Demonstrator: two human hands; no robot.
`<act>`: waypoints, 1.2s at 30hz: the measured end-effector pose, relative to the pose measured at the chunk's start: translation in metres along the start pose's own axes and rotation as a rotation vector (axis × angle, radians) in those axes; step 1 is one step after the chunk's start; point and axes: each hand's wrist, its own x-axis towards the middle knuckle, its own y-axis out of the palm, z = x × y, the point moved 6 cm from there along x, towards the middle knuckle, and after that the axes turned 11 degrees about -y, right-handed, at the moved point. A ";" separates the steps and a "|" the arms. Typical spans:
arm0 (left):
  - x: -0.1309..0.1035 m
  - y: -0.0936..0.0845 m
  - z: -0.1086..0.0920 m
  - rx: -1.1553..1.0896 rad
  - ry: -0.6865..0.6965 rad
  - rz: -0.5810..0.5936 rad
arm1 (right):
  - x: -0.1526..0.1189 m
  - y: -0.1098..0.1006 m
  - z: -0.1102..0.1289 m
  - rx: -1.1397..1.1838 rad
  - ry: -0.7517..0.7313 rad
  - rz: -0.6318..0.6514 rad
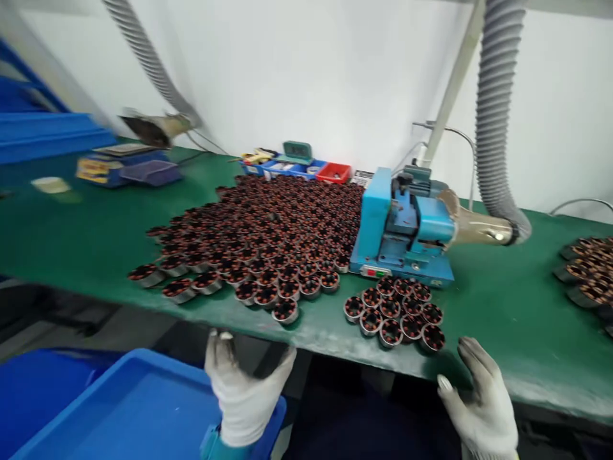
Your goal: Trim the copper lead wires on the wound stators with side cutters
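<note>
My left hand (246,393), in a white glove with soiled fingertips, is held before the table's front edge with thumb and fingers spread. It holds nothing and is nearest to a single motor stator (285,310) at the edge of a large mass of stators (268,239). My right hand (481,396), gloved alike, hovers at the table edge, its thumb and fingers apart and nothing between them. Just left of it sits a small cluster of stators (390,309), round metal rings with dark centres and copper-coloured windings.
A blue bench machine (407,223) stands behind the small cluster, joined to a grey hose (500,108). Below the green table (498,306) at left is a blue tray (143,409). More stators (591,268) lie far right. A red bin (334,172) stands by the wall.
</note>
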 end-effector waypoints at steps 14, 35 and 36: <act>-0.007 0.119 -0.106 -0.211 -0.076 0.807 | 0.051 0.027 0.008 -0.008 -0.041 0.139; -0.062 0.160 -0.201 -0.265 0.270 1.130 | 0.031 0.005 -0.057 -0.154 -0.025 0.225; -0.065 0.159 -0.206 -0.279 0.284 1.145 | 0.026 0.002 -0.064 -0.169 -0.013 0.220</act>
